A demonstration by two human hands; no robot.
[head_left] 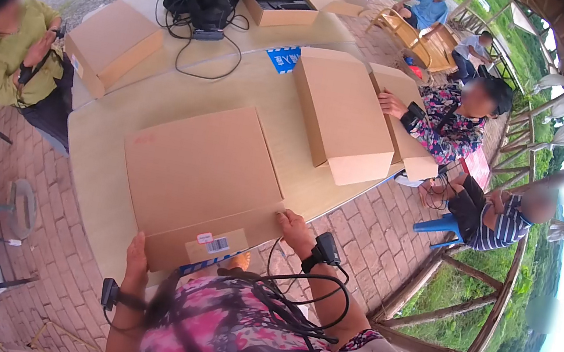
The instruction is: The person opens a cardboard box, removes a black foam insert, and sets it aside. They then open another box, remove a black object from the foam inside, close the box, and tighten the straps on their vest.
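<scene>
A large, flat cardboard box [206, 163] lies closed on the table in front of me. Its near panel carries a barcode label [217, 244]. My left hand [138, 256] holds the box at its near left corner, fingers fairly straight against the side. At the near right corner, my right hand [296, 232] grips the edge with bent fingers. Both wrists wear black strapped devices, and a black cable [343, 298] loops around my right forearm.
On the table [100, 168] stand another box [341, 111], handled by a person at the right, a box [112, 43] at left, and an open box [278, 0] with black inserts. Black gear with cables [209, 11] lies at the back. People stand and sit around.
</scene>
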